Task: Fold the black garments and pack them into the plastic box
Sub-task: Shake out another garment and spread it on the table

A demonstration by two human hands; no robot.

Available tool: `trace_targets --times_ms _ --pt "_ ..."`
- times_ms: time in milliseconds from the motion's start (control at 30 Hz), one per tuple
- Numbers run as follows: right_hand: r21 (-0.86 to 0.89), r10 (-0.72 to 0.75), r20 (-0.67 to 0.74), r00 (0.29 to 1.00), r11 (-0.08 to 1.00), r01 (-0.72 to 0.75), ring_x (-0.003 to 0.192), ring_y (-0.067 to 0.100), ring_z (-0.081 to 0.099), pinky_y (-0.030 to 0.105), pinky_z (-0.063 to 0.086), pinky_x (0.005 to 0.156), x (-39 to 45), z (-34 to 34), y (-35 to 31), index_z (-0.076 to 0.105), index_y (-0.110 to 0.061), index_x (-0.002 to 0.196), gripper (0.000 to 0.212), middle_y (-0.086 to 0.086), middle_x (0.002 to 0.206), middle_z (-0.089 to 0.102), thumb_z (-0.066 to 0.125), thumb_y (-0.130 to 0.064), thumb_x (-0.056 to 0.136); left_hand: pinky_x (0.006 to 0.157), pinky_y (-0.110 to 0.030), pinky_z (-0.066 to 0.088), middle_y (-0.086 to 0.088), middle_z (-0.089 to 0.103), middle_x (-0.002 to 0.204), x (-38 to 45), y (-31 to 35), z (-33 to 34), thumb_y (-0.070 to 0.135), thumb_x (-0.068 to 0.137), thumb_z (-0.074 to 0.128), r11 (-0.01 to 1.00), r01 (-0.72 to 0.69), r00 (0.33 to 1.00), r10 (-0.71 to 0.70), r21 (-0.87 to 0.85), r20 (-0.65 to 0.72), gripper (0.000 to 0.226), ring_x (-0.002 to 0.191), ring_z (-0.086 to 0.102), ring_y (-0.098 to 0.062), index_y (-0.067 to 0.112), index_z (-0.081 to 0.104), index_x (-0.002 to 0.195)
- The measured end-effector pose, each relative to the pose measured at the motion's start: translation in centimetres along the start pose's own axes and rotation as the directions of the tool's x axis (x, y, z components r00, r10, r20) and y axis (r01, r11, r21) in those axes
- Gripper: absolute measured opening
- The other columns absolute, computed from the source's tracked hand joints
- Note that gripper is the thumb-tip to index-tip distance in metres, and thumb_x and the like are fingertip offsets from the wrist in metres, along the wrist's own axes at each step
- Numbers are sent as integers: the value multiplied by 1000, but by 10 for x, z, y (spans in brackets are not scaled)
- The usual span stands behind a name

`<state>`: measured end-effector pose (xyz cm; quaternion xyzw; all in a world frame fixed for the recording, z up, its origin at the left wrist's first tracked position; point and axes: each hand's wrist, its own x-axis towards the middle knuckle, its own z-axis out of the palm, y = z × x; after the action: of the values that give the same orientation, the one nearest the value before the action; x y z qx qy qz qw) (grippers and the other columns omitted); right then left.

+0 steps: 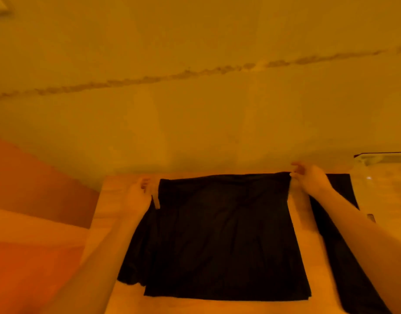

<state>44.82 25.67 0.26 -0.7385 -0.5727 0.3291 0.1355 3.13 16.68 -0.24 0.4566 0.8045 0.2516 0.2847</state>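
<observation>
From the head view, everything carries a heavy orange cast and soft blur, so fabric detail is hard to make out. The box point(385, 177) sits at the right edge, cut off by the frame; its clear wall shows, but its contents cannot be read. A second black cloth point(337, 223) lies just right of the garment, partly hidden under the right forearm and running out of the bottom edge.

The garment point(222, 236) lies spread flat on the table point(109, 223), between the two hands, its far edge toward the wall point(195, 64).

The left hand point(140, 196) reaches forward to the garment's far left corner, fingers curled and pinching the cloth there, though the blur hides the exact grasp. The right hand point(310, 180) reaches to the far right corner, thumb and fingertips pinching the edge, the other fingers raised above it. Both forearms stretch out from the bottom corners.
</observation>
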Motion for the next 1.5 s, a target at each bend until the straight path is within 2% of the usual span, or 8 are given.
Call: trace_targets --times_ms 100,233,433,633,867,1167,1333,1500 --pt "-184 -101 -93 991 980 82 118 31 50 36 43 93 -22 47 -10 43 -7 135 44 16 135 48 51 -16 93 95 -50 43 -16 58 123 -32 -38 27 25 94 43 957 -102 987 131 273 -91 36 114 53 -35 7 55 123" --pt "-406 -250 164 954 864 296 142 18 17 37 24 115 -92 124 12 25 -21 145 55 0 153 18 40 -39 95 102 -59 28 -14 47 139 -84 -93 45 47 94 15 811 -88 996 74 578 48 60 130 40 -33 16 50 132" --pt "-540 -257 231 938 768 343 136 19 21 36 1 112 -116 146 57 29 -16 140 63 7 145 38 1 -52 96 106 -60 22 -16 31 149 -55 -128 39 39 88 21 784 -27 999 1 620 42 60 139 24 -34 15 37 142" --pt "-578 -325 158 933 736 354 138 18 20 43 19 114 -117 132 66 20 -15 143 64 6 148 30 0 -53 96 109 -60 11 -18 22 152 -41 -115 31 37 89 27 807 19 990 65 590 -122 62 142 15 -32 10 30 144" --pt "-554 -218 180 959 783 282 144 15 -3 32 -1 112 -183 130 105 19 -16 143 61 6 147 32 4 -52 97 114 -38 1 -1 7 157 -169 -109 91 44 97 12 674 -547 837 422 496 349 57 145 -2 -17 15 22 144" --pt "-174 40 -163 986 982 -68 137 32 27 45 30 108 -215 121 143 30 -7 143 57 15 148 32 49 -31 94 99 -52 36 -21 51 128 -206 -137 76 52 90 36 920 3 1000 -5 391 4 65 119 46 -40 -1 50 126" --pt "315 344 -275 898 914 -254 103 35 54 40 44 77 -223 110 129 55 -1 117 29 17 108 57 57 -13 90 74 -36 41 -11 62 92 -219 -113 76 18 85 64 924 379 921 -382 -47 -78 20 95 58 -33 3 64 100" --pt "358 438 -261 860 871 -336 67 26 51 30 35 55 -218 101 136 62 6 101 20 13 77 55 55 -11 91 75 -37 39 -16 61 92 -212 -110 80 14 91 54 865 484 862 -497 -131 -97 18 91 55 -34 0 62 98"
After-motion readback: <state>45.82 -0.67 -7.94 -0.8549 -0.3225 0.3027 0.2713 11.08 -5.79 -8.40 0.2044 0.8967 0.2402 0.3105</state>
